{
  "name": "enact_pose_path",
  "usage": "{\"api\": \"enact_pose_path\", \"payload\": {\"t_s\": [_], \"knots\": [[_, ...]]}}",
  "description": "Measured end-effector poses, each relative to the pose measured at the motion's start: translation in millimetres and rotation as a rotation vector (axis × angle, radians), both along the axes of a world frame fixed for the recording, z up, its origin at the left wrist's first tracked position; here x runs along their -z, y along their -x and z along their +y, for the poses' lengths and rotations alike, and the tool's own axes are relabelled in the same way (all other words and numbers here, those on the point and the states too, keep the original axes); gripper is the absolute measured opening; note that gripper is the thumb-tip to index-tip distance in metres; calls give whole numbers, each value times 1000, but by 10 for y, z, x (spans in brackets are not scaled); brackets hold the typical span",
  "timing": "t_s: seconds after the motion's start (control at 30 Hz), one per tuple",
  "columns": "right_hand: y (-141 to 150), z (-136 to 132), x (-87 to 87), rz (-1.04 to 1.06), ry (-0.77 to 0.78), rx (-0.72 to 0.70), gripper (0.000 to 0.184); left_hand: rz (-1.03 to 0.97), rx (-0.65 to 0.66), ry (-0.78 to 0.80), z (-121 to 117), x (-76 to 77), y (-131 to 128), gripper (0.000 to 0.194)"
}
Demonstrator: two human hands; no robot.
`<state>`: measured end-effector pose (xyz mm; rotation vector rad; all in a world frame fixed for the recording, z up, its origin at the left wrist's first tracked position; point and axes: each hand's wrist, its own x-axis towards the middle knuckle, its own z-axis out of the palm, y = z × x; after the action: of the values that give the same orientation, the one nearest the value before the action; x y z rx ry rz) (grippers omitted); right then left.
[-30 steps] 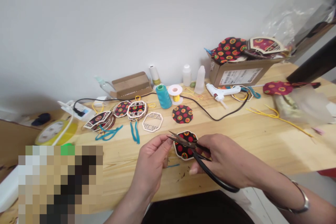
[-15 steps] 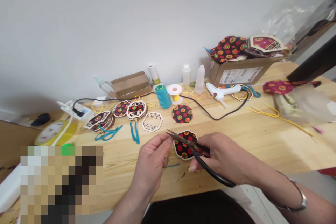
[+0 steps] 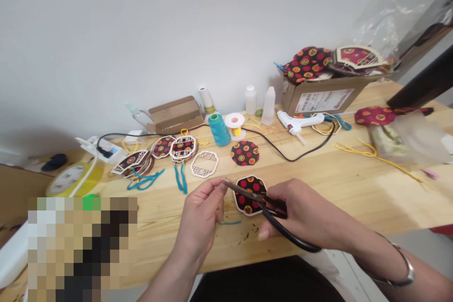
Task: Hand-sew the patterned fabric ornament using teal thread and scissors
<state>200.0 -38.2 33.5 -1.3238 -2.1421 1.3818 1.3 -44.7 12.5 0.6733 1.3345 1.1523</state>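
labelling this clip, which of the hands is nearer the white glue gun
Right. The right hand, holding the scissors, is below the glue gun in the picture; the left hand is farther off, below and to the left.

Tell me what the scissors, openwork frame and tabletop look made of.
Scissors: dark, dull metal blades, perhaps steel; smooth black handles, probably plastic-coated, from their faint shine.
Openwork frame: thin, pale, matt and cleanly cut, so probably bare wood, though card is possible.
Tabletop: smooth wood, shown by grain streaks, seemingly lightly varnished.
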Motion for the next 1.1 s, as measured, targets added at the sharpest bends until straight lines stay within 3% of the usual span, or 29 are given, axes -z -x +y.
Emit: {"api": "enact_pose_path", "payload": {"t_s": [0.27, 0.37, 0.5, 0.6, 0.67, 0.8, 1.0, 1.1], "knots": [[-94, -197, -14, -197, -161, -284, 38, -87, -42, 5, 73, -1, 59, 29], [-246, -258, -33, -308, -144, -178, 39, -184, -44, 32, 77, 3, 84, 43], [-691, -242, -26, -558, -93, 73, 24, -312, -22, 70, 80, -14, 125, 56], [-1136, -188, 95, -809, -113, 271, 35, -342, -26, 70, 79, -33, 128, 61], [-1404, -154, 216, -861, -165, 344, 34, -345, -24, 64, 80, -38, 115, 63], [-1686, -93, 387, -852, -265, 399, 29, -338, -14, 58, 81, -40, 86, 64], [-1715, 21, 380, -807, -215, 382, 31, -324, -4, 54, 55, -57, 84, 65], [-1886, 65, 452, -565, -274, 366, 29, -318, -9, 50, 41, -63, 94, 66]]}}
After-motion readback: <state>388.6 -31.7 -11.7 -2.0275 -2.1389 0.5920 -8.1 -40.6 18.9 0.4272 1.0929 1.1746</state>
